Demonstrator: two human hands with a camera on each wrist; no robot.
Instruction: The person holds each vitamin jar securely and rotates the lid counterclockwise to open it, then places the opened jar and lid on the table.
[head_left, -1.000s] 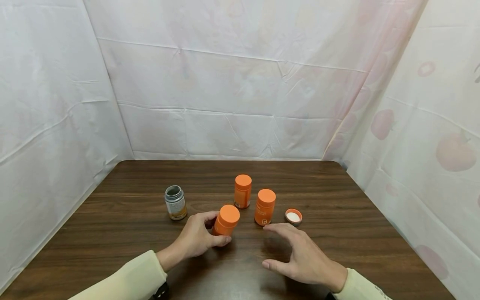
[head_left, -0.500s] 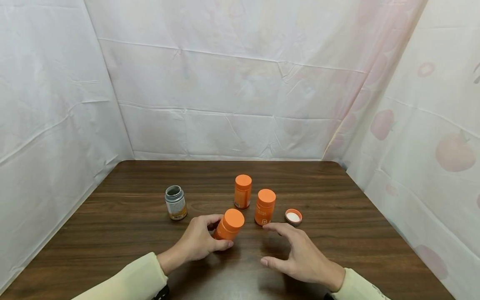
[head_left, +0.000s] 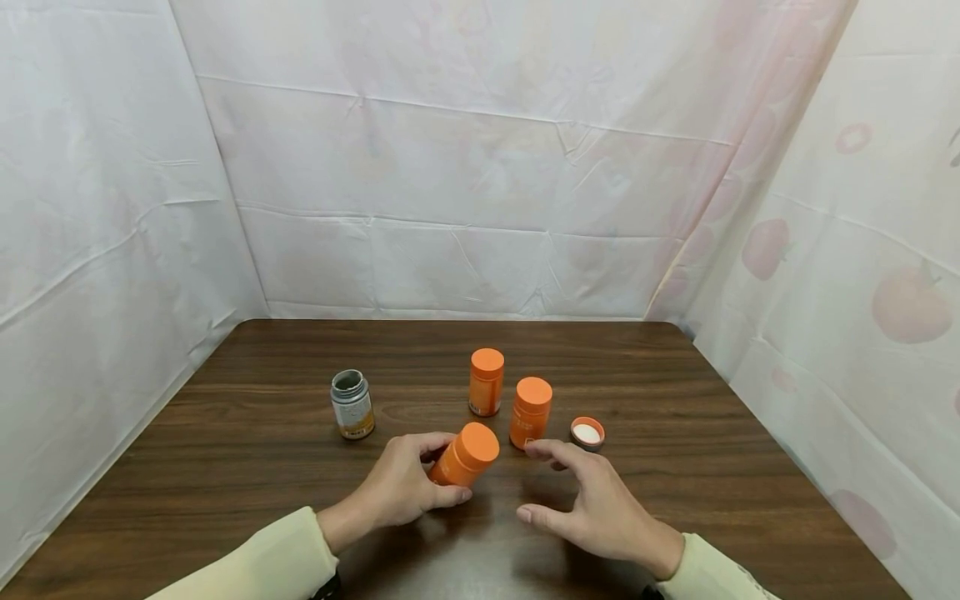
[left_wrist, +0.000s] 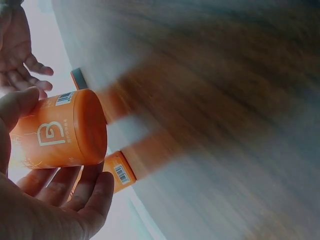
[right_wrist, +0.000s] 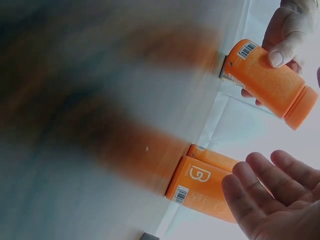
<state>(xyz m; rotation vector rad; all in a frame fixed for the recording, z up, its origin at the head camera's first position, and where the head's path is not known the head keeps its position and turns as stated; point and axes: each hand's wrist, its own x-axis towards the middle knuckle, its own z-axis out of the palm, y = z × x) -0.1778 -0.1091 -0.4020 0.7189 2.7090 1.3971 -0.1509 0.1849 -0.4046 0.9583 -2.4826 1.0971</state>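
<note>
My left hand (head_left: pixel 405 483) grips an orange capped bottle (head_left: pixel 465 455) round its body, clear of the tabletop. The bottle leans with its cap toward the right; in the left wrist view its base and white logo show. Across from it my right hand (head_left: pixel 596 510) hovers with fingers spread and nothing in its grasp, as the right wrist view confirms. Just beyond its fingertips stands an upright orange bottle (head_left: pixel 531 412), also capped. Another orange capped bottle (head_left: pixel 486 383) stands farther back.
At the left stands a grey jar (head_left: pixel 352 405) without a lid, its mouth facing up. An upturned lid (head_left: pixel 587 433) with a white inside lies right of the bottles. White cloth (head_left: pixel 465 200) surrounds the dark wooden table (head_left: pixel 247 433) at the back and sides.
The held bottle has tipped farther over, its cap moving right and toward the person. My left hand has shifted slightly right; the right hand has drifted a little left. The other items stay put.
</note>
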